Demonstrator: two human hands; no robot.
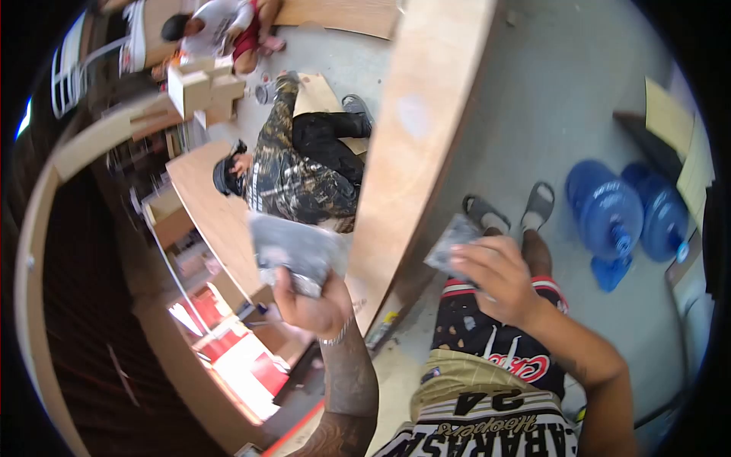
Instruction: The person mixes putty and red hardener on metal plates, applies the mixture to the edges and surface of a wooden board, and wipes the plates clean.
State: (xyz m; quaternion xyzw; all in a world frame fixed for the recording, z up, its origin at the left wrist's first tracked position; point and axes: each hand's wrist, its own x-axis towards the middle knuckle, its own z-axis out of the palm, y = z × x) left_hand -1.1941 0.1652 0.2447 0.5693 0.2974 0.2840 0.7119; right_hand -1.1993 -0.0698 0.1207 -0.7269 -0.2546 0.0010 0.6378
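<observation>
My left hand (308, 305) is raised and closed on a clear plastic bag of small grey parts (295, 247), held up in front of me. A smaller clear plastic packet (451, 242) sits pinched between the fingers of my right hand (499, 278), above my lap. The two hands are apart, with the edge of a long plywood board (415, 145) between them. I am seated, my legs in patterned shorts and my feet in sandals (509, 207) on the grey floor.
A person in a camouflage jacket (297, 171) crouches over another plywood panel (217, 209) beyond the board. Another person (217, 27) sits farther back by wooden blocks (202, 91). Two blue water jugs (632, 209) lie on the floor to the right.
</observation>
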